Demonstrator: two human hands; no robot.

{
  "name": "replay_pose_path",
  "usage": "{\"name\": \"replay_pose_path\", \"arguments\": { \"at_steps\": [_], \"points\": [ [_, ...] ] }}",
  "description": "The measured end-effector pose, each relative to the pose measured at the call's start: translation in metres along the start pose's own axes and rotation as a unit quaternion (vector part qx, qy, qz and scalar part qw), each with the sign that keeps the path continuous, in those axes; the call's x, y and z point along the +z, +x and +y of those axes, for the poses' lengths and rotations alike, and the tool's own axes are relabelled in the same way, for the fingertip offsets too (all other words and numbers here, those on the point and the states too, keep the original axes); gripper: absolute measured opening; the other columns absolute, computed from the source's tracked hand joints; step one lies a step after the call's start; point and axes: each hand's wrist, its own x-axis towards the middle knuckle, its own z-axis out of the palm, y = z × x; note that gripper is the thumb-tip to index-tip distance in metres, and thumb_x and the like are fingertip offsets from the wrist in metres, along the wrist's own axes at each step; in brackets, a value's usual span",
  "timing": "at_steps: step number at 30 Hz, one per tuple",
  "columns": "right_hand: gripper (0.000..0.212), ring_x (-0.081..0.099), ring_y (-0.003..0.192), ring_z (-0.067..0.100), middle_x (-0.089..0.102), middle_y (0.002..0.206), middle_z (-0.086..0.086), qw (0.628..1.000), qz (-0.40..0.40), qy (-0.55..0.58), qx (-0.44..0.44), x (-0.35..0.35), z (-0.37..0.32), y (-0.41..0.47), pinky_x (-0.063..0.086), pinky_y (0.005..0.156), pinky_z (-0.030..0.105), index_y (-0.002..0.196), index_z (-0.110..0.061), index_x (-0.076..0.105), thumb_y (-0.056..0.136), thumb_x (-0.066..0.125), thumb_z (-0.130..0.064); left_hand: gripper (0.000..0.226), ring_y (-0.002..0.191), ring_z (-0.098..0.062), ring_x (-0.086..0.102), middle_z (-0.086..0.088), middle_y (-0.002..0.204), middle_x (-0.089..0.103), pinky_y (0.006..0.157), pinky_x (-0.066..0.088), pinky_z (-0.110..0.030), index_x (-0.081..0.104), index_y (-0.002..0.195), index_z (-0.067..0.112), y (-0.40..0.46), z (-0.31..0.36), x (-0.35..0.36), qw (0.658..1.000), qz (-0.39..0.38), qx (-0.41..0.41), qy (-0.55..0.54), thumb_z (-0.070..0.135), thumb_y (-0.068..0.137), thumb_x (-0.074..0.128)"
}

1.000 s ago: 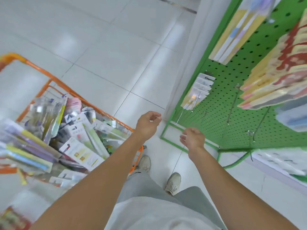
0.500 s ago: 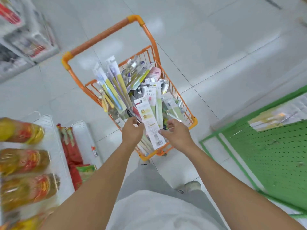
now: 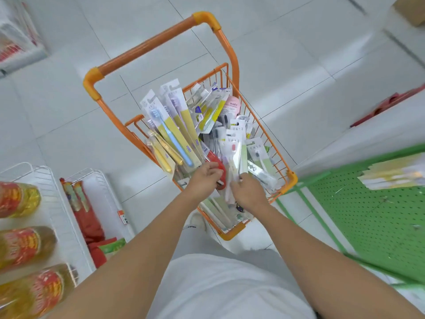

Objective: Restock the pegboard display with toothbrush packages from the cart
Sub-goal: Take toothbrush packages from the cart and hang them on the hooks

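An orange wire cart (image 3: 232,65) stands on the floor in front of me, packed with several carded toothbrush packages (image 3: 170,132). My left hand (image 3: 203,181) reaches into the near end of the cart, its fingers curled round a red package (image 3: 216,161). Just to its right, my right hand (image 3: 248,194) pinches the lower end of a long white toothbrush package (image 3: 233,153) that stands up out of the pile. The green pegboard (image 3: 368,217) slants along the right edge, with a few pale yellow packages (image 3: 393,174) hanging on it.
White wire shelving (image 3: 57,203) on the left holds bottles of yellow oil (image 3: 20,247) and red bags (image 3: 89,217). White floor tiles surround the cart. A cardboard box (image 3: 411,8) sits at the top right corner. The cart's near corner almost touches the pegboard frame.
My view swung from the pegboard down to the cart. Both hands went from mid-air by the pegboard into the cart and now dig among the packages.
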Motion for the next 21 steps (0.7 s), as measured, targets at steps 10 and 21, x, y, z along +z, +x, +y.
{"name": "replay_pose_path", "arguments": {
  "at_steps": [10, 21],
  "points": [
    [0.041, 0.073, 0.083, 0.026, 0.076, 0.092, 0.015, 0.943, -0.113, 0.309, -0.042, -0.088, -0.030, -0.021, 0.060, 0.082, 0.037, 0.101, 0.004, 0.071, 0.102, 0.058, -0.035, 0.004, 0.074, -0.006, 0.071, 0.009, 0.082, 0.075, 0.069, 0.054, -0.023, 0.071, 0.095, 0.027, -0.003, 0.059, 0.008, 0.986, -0.014, 0.121, -0.110, 0.030, 0.094, 0.069],
    [0.024, 0.068, 0.088, 0.023, 0.070, 0.102, 0.009, 0.962, -0.045, 0.268, -0.020, -0.053, -0.105, 0.031, 0.060, 0.088, 0.044, 0.110, -0.010, 0.068, 0.090, 0.074, -0.021, 0.022, 0.086, -0.009, 0.073, 0.009, 0.095, 0.076, 0.080, 0.057, -0.033, 0.067, 0.113, 0.021, -0.006, 0.065, -0.069, 0.969, 0.145, 0.161, -0.114, 0.024, 0.092, 0.072]
  ]
}}
